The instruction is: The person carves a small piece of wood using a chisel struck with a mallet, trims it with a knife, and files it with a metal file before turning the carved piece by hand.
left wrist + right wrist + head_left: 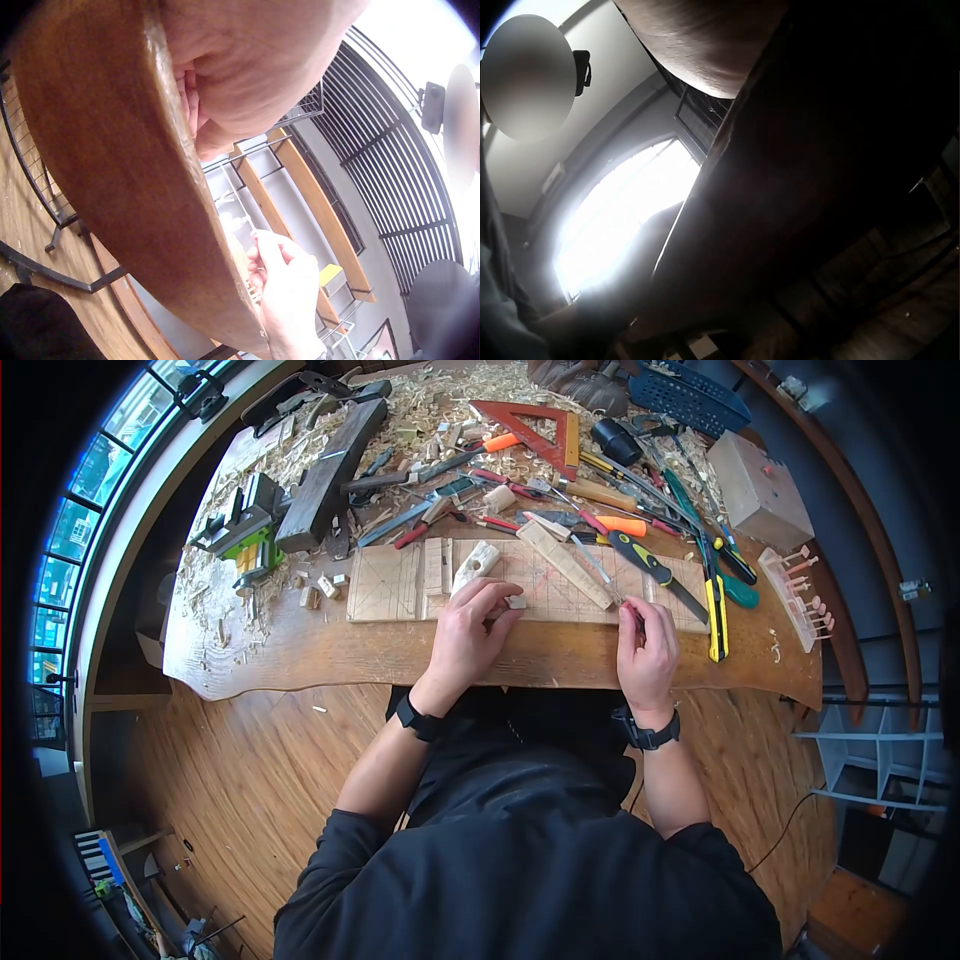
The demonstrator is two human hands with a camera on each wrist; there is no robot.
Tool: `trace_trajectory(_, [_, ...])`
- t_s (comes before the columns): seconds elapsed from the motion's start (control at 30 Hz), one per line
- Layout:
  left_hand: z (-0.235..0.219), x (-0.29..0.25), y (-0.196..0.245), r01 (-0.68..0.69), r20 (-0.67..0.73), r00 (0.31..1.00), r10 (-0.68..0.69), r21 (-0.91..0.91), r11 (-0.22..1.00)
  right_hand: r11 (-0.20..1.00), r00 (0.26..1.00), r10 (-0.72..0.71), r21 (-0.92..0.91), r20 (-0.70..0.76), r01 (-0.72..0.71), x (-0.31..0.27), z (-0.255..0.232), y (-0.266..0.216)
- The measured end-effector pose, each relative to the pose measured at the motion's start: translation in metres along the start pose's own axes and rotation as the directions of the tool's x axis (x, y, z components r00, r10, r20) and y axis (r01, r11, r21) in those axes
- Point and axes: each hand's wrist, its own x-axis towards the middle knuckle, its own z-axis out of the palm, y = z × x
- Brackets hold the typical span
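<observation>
In the head view my left hand (pixel 472 630) is over the front edge of a marked wooden board (pixel 388 585), fingers bent. Its thumb and forefinger pinch a small pale piece (pixel 516 601). Just beyond the knuckles lies a whitish wooden block with a hole (pixel 478 563). My right hand (pixel 650 650), at the board's right part, grips a slim tool with a thin metal shaft (pixel 592 562) pointing away to the left. The left wrist view also shows the right hand (pixel 289 289) with this thin shaft rising from its fingertips. The palm (pixel 705 37) fills the top of the right wrist view.
A wooden strip (pixel 565 565) lies on the board between the hands. To the right are a folding saw (pixel 640 557) and a yellow utility knife (pixel 715 615). Behind lie a red triangle square (pixel 540 435), tools and shavings. A green-based vise (pixel 255 555) stands left, a small rack (pixel 797 595) right.
</observation>
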Motion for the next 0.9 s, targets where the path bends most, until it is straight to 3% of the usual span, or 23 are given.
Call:
trace_trajectory(0.47, [0.0003,0.0006,-0.0005,-0.014,0.009,1.0,0.014,0.033,0.999,0.971,0.972,-0.226,0.096,0.057,0.22,-0.0004,-0.0079,-0.0031])
trace_trajectory(0.73, [0.0,0.001,0.0017,-0.011,0.019,1.0,0.011,0.046,0.999,0.973,0.968,-0.23,0.023,0.095,0.229,0.0045,-0.0011,-0.0054])
trace_trajectory(0.9, [-0.0005,0.0011,0.0002,-0.016,0.018,1.0,0.015,0.063,0.998,0.991,0.988,-0.129,-0.011,0.085,0.131,0.0047,0.0017,-0.0031])
